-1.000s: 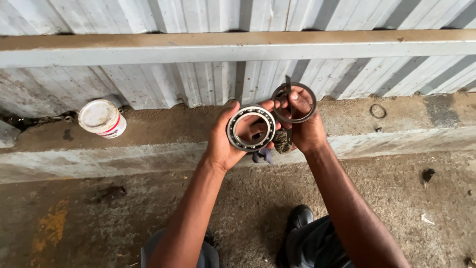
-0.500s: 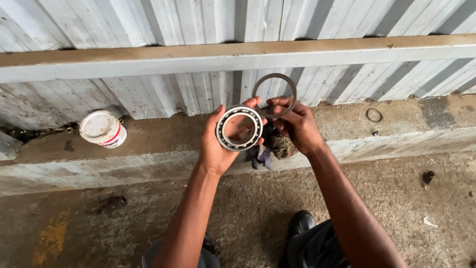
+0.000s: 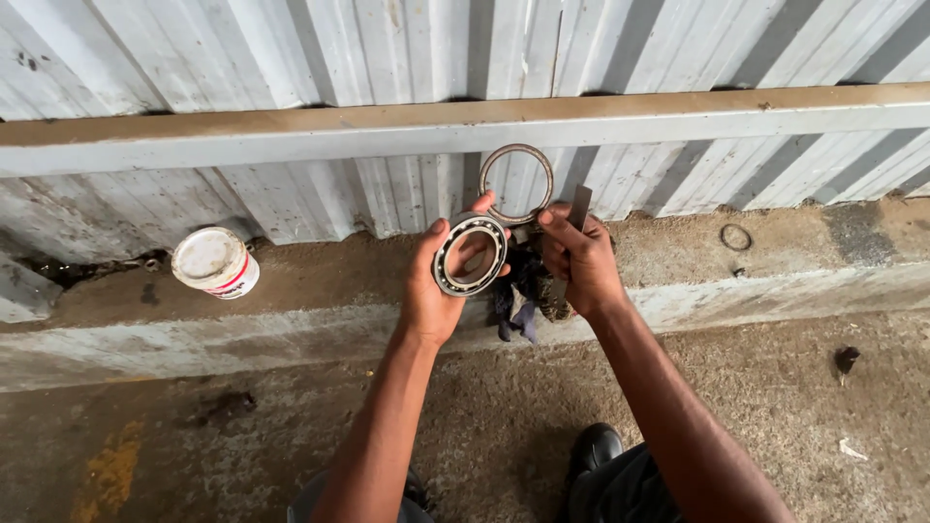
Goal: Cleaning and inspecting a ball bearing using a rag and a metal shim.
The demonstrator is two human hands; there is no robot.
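My left hand [image 3: 433,291] grips a round steel ball bearing [image 3: 469,255], held upright with its open centre facing me. My right hand [image 3: 579,260] pinches a thin metal ring [image 3: 515,184] by its lower edge and holds it just above and to the right of the bearing. A flat dark metal strip [image 3: 579,206] sticks up from behind my right fingers. Between and below both hands a dark rag and a clump of fibre [image 3: 523,291] lie on the concrete ledge [image 3: 320,281].
A white plastic tub with a lid [image 3: 215,261] stands on the ledge at left. A small dark ring [image 3: 735,236] lies on the ledge at right. Corrugated metal sheeting with a horizontal rail [image 3: 291,131] rises behind. My dark shoe [image 3: 596,447] rests on the rough concrete floor.
My right hand has turned the thin ring and lifted it from beside the bearing to above it. The bearing has tilted slightly; both hands sit a little further left.
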